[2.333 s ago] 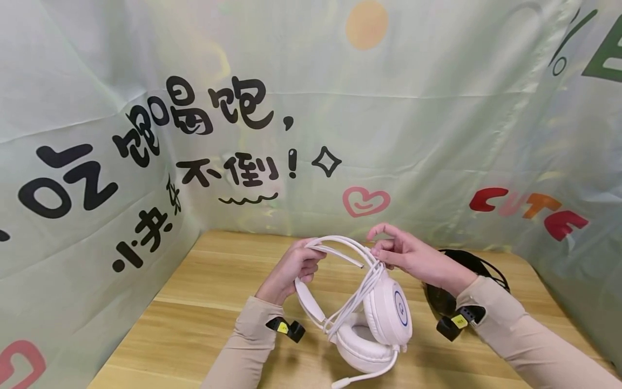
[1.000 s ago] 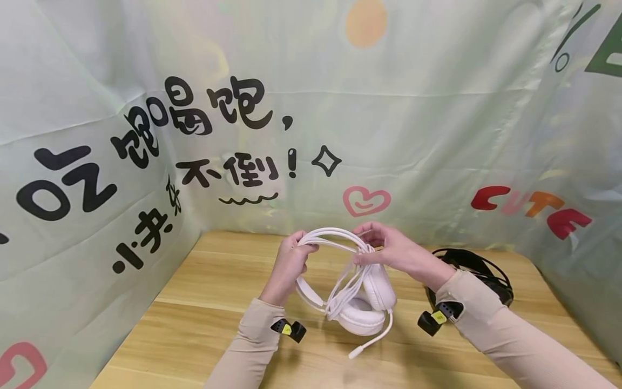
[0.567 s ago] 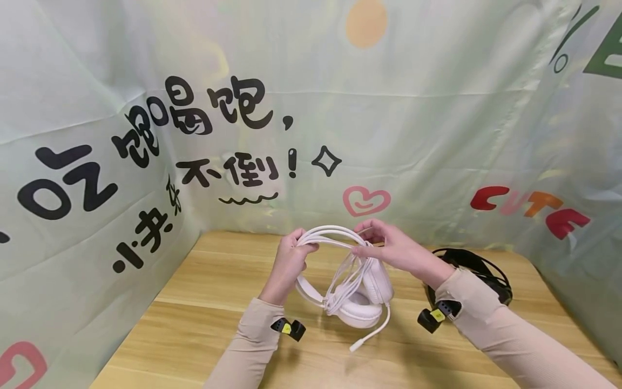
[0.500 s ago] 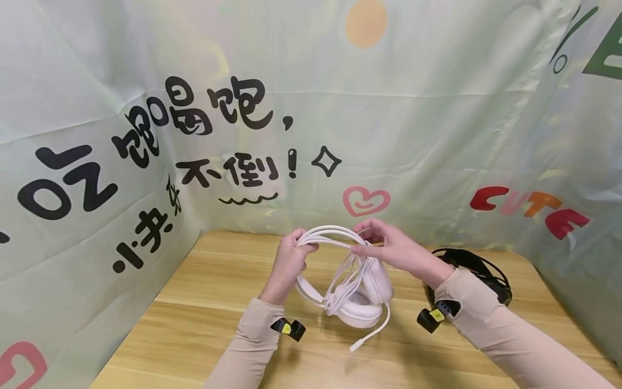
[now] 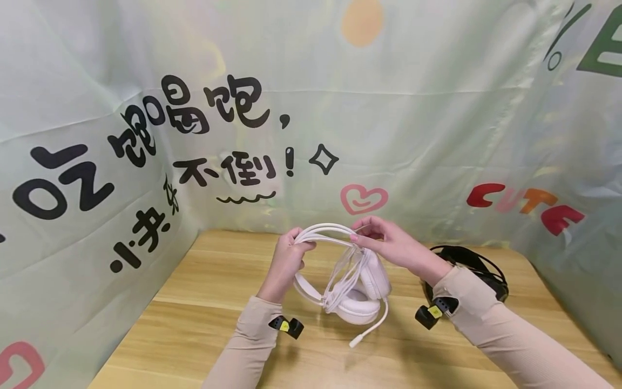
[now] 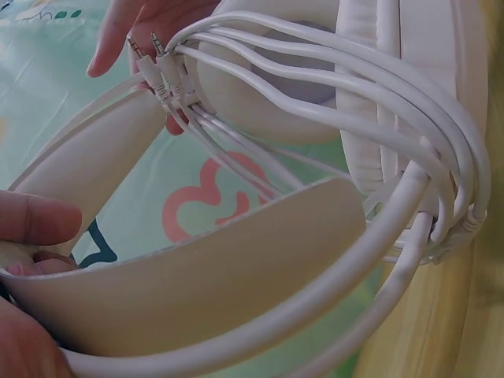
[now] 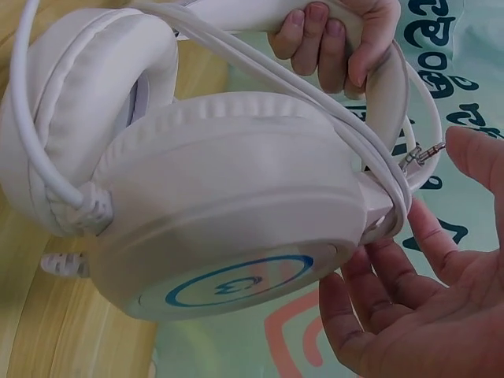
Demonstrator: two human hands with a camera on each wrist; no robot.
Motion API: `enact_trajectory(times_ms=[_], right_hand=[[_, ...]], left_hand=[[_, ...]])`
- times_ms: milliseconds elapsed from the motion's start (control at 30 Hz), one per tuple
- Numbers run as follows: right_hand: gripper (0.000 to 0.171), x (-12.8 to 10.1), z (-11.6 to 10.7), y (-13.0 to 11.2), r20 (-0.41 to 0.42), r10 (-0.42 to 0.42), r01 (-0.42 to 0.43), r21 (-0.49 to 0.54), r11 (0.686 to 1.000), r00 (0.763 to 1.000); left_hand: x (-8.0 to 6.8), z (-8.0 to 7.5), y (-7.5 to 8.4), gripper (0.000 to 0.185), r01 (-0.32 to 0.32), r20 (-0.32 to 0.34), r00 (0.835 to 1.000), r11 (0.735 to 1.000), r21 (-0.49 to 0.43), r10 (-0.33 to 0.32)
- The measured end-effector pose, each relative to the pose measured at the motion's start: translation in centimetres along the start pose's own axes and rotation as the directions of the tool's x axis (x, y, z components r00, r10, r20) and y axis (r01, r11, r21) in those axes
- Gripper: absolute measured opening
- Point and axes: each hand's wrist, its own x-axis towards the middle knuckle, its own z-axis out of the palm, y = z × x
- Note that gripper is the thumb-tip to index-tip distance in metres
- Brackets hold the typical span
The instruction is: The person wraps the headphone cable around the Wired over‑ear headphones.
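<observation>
Above table centre: headset held aloft, turned since two seconds ago, mic boom now swung nearer. Left hand clamped on headband. Right hand at cable plugs, fingers apparently relaxed, not gripping. Wrap probably near complete.

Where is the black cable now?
In the head view, the black cable lies coiled on the wooden table, at the right, behind the right hand's sleeve.
</observation>
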Motion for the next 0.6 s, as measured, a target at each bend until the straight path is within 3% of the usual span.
enact_trajectory(times_ms=[300,600], right_hand=[[0.037,-0.5,-0.6,0.5,-0.04,-0.027,0.028,0.02,0.999,0.999],[0.039,-1.7,-1.9,1.2,-0.074,-0.021,0.023,0.031,0.999,0.997]], left_hand=[[0.3,-0.6,-0.2,0.009,0.054,-0.017,0.998,0.998,-0.014,-0.054],[0.7,-1.6,-1.0,0.009,0.088,0.008,0.996,0.995,-0.053,-0.088]])
